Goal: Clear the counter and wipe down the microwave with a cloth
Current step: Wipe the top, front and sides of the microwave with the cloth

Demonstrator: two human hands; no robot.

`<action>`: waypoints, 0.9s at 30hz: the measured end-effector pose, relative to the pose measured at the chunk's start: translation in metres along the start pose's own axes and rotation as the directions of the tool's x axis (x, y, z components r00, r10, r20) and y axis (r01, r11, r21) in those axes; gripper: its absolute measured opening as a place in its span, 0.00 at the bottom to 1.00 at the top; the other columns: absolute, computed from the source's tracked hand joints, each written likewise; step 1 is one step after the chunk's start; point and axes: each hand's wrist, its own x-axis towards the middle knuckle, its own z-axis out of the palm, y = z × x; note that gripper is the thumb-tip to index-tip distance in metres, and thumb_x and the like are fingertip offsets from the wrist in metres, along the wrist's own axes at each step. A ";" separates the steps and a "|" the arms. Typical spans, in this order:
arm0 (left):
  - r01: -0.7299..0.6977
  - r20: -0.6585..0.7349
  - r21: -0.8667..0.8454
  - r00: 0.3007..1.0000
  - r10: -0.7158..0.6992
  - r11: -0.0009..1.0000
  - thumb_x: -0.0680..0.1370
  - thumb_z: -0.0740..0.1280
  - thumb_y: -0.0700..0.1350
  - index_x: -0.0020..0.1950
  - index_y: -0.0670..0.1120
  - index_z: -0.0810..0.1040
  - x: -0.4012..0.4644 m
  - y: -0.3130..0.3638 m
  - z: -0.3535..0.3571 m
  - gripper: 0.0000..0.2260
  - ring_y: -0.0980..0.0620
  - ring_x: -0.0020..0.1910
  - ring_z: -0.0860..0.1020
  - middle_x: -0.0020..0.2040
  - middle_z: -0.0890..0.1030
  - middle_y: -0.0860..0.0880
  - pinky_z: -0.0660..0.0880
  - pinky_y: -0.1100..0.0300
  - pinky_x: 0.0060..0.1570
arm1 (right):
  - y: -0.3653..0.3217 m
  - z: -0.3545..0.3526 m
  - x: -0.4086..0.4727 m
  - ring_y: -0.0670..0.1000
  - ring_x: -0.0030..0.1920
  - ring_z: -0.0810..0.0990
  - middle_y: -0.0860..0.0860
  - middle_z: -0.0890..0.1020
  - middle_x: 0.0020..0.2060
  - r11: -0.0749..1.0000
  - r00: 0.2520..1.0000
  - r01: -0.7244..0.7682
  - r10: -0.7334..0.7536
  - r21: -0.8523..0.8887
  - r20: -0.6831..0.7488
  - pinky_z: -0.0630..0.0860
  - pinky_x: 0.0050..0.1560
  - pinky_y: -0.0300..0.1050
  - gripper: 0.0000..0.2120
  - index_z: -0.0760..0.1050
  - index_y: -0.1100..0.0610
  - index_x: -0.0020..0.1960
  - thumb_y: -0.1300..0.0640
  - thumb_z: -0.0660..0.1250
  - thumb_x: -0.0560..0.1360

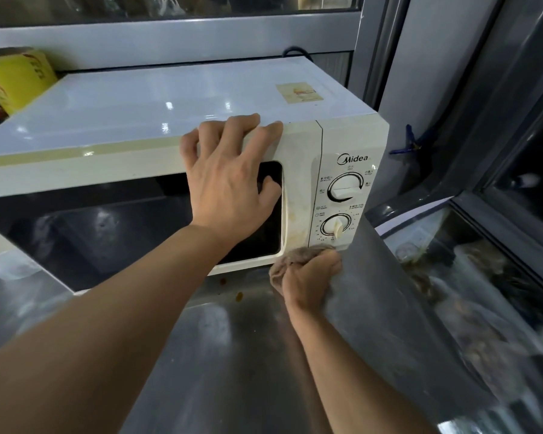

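Left hand (pixel 229 180) is spreading open over the microwave (pixel 170 120) door's top edge at centre frame, seemingly bracing it, while right hand (pixel 308 277) is clamping the cloth (pixel 287 258) against its lower right corner

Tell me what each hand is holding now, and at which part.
The right hand grips a bunched brown cloth around its middle, at the microwave's lower front corner. The left hand holds nothing; it rests on the door's top edge.
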 end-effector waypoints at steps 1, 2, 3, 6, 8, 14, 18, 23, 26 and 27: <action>0.001 0.007 0.000 1.000 -0.001 1.000 0.66 0.65 0.46 0.62 0.53 0.75 0.000 0.000 0.000 0.24 0.43 0.56 0.71 0.60 0.76 0.51 0.60 0.50 0.58 | 0.000 -0.005 0.009 0.54 0.43 0.78 0.66 0.75 0.46 1.000 1.000 0.004 -0.004 0.010 -0.019 0.74 0.44 0.31 0.07 0.70 0.73 0.46 0.76 0.56 0.70; 0.002 0.010 0.003 1.000 -0.002 1.000 0.66 0.65 0.46 0.63 0.53 0.75 0.000 0.001 0.000 0.24 0.43 0.56 0.71 0.60 0.76 0.51 0.60 0.50 0.58 | -0.003 -0.010 0.017 0.54 0.40 0.78 0.66 0.76 0.44 1.000 0.999 0.009 -0.009 0.016 -0.041 0.72 0.40 0.30 0.07 0.71 0.72 0.46 0.76 0.57 0.70; 0.003 0.012 0.009 1.000 -0.004 1.000 0.66 0.65 0.46 0.63 0.53 0.75 0.000 0.002 0.000 0.24 0.43 0.56 0.71 0.60 0.76 0.51 0.60 0.50 0.58 | -0.005 -0.014 0.022 0.46 0.36 0.78 0.64 0.76 0.40 0.999 0.996 0.040 -0.038 0.016 -0.075 0.70 0.37 0.28 0.07 0.72 0.71 0.45 0.76 0.57 0.71; 0.013 0.012 0.011 1.000 -0.013 1.000 0.66 0.65 0.46 0.63 0.53 0.75 0.000 0.002 0.000 0.24 0.43 0.57 0.71 0.61 0.76 0.50 0.60 0.49 0.58 | -0.007 -0.013 0.019 0.37 0.36 0.77 0.68 0.75 0.44 0.991 0.987 0.131 -0.129 0.015 -0.094 0.71 0.37 0.29 0.08 0.70 0.73 0.50 0.70 0.57 0.73; 0.011 0.013 0.009 1.000 -0.012 1.000 0.67 0.65 0.45 0.63 0.52 0.75 0.000 0.002 -0.002 0.23 0.43 0.57 0.70 0.61 0.76 0.50 0.61 0.48 0.58 | -0.002 -0.005 0.002 0.53 0.47 0.76 0.62 0.72 0.53 0.975 0.992 0.125 -0.125 -0.183 0.010 0.72 0.48 0.44 0.16 0.69 0.62 0.57 0.57 0.56 0.72; 0.010 0.036 0.006 0.999 -0.010 1.000 0.67 0.65 0.44 0.63 0.51 0.75 0.000 0.003 -0.004 0.23 0.43 0.58 0.70 0.62 0.75 0.49 0.60 0.49 0.58 | 0.015 0.016 -0.012 0.52 0.45 0.69 0.55 0.71 0.46 0.971 0.987 -0.146 0.156 -0.188 0.042 0.67 0.51 0.47 0.10 0.71 0.53 0.50 0.49 0.56 0.75; 0.018 0.075 0.017 0.997 -0.019 1.000 0.67 0.66 0.45 0.64 0.51 0.74 0.000 0.003 -0.008 0.25 0.44 0.58 0.69 0.63 0.75 0.50 0.58 0.50 0.58 | 0.006 -0.007 -0.004 0.56 0.44 0.75 0.65 0.75 0.48 0.979 0.980 0.032 0.009 -0.201 0.201 0.72 0.45 0.44 0.09 0.69 0.67 0.53 0.69 0.63 0.73; 0.033 0.176 0.024 0.984 -0.037 0.999 0.69 0.65 0.46 0.67 0.53 0.72 0.002 0.008 -0.021 0.25 0.45 0.61 0.69 0.66 0.73 0.52 0.60 0.50 0.61 | -0.003 -0.023 0.016 0.62 0.56 0.75 0.67 0.74 0.55 0.979 0.991 0.002 0.025 -0.206 0.131 0.72 0.60 0.53 0.14 0.69 0.73 0.56 0.69 0.63 0.72; -0.039 0.271 0.055 0.962 0.023 0.998 0.70 0.64 0.46 0.71 0.52 0.67 0.001 0.004 -0.033 0.28 0.45 0.65 0.67 0.70 0.70 0.50 0.61 0.48 0.63 | -0.008 -0.030 0.024 0.62 0.55 0.76 0.67 0.75 0.55 0.986 0.993 -0.012 0.031 -0.167 0.113 0.73 0.59 0.50 0.12 0.70 0.73 0.55 0.68 0.62 0.73; -0.071 0.302 0.076 0.952 0.045 0.995 0.70 0.63 0.46 0.73 0.50 0.66 0.002 0.003 -0.036 0.29 0.45 0.67 0.67 0.71 0.68 0.50 0.62 0.48 0.64 | -0.009 -0.030 0.025 0.63 0.55 0.76 0.67 0.74 0.55 0.984 0.992 -0.023 0.044 -0.177 0.115 0.73 0.58 0.50 0.12 0.70 0.72 0.55 0.68 0.62 0.74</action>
